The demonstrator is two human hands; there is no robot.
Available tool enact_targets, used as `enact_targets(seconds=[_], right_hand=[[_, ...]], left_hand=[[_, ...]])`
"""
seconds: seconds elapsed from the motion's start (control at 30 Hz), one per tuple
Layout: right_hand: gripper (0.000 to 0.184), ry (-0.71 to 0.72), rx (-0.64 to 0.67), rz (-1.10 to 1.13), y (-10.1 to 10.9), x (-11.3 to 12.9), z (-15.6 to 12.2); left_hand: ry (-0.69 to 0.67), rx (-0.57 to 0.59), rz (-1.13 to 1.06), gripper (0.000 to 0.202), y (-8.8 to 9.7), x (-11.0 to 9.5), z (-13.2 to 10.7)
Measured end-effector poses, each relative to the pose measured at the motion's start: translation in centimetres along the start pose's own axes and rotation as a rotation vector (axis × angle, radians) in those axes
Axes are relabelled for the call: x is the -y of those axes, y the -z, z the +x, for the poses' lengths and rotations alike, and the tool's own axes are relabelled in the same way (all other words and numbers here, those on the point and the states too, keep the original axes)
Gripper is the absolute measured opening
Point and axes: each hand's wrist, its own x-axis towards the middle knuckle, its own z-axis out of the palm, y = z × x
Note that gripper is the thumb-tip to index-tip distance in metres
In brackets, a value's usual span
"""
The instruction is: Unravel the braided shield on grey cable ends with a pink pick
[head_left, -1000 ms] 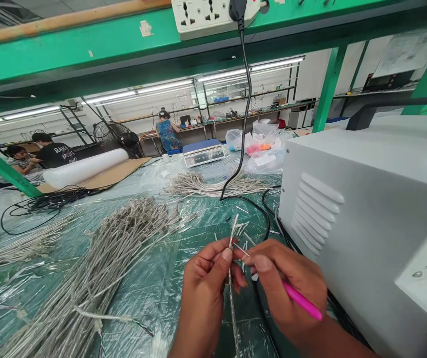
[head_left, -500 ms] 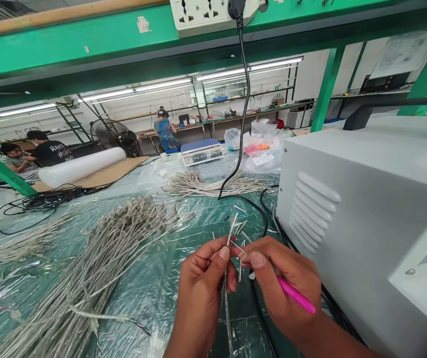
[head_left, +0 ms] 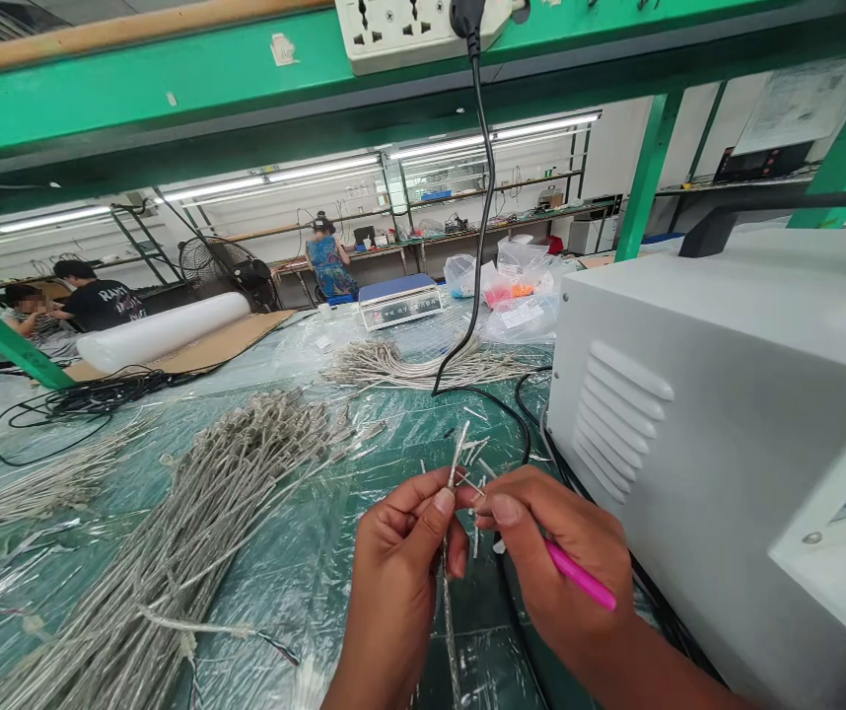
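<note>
My left hand [head_left: 404, 562] pinches a thin silvery braided cable [head_left: 450, 621] near its upper end, between thumb and fingertips. The cable's pale tip [head_left: 460, 441] sticks up above the fingers, and its length hangs down toward me. Closed around a pink-handled tool [head_left: 581, 575] with a thin metal point is my right hand [head_left: 560, 552]. The tool's point reaches to the cable just above my left thumb; whether it touches the braid is too small to tell. Short pale offcuts [head_left: 476, 450] lie on the table behind my hands.
A big bundle of braided cables [head_left: 193, 513] spreads over the plastic-covered table at left. A white machine [head_left: 704, 414] stands close on the right. A black power cord [head_left: 483, 197] hangs from the socket strip [head_left: 393, 30]. Farther back are a scale [head_left: 400, 304] and several people.
My right hand and the pink tool have shifted slightly to the left and up. My left hand keeps its pinch on the cable, almost unmoved.
</note>
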Motion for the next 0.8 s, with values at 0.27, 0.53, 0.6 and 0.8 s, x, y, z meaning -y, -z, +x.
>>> enact_targets(seconds=[0.27, 0.53, 0.6, 0.8], right_hand=[[0.020, -0.001, -0.030, 0.004, -0.06, 0.02, 0.00], [0.023, 0.045, 0.045, -0.013, 0.16, 0.53, 0.71], [0.022, 0.044, 0.040, -0.014, 0.14, 0.45, 0.62], [0.022, 0.015, 0.012, -0.022, 0.13, 0.20, 0.13]], left_hand=[[0.006, 0.004, -0.027, 0.018, -0.03, -0.12, -0.01], [0.010, 0.002, -0.013, 0.021, -0.06, -0.19, -0.13], [0.009, -0.003, -0.006, 0.021, -0.09, -0.14, -0.13], [0.006, 0.002, -0.012, 0.021, -0.03, -0.04, -0.14]])
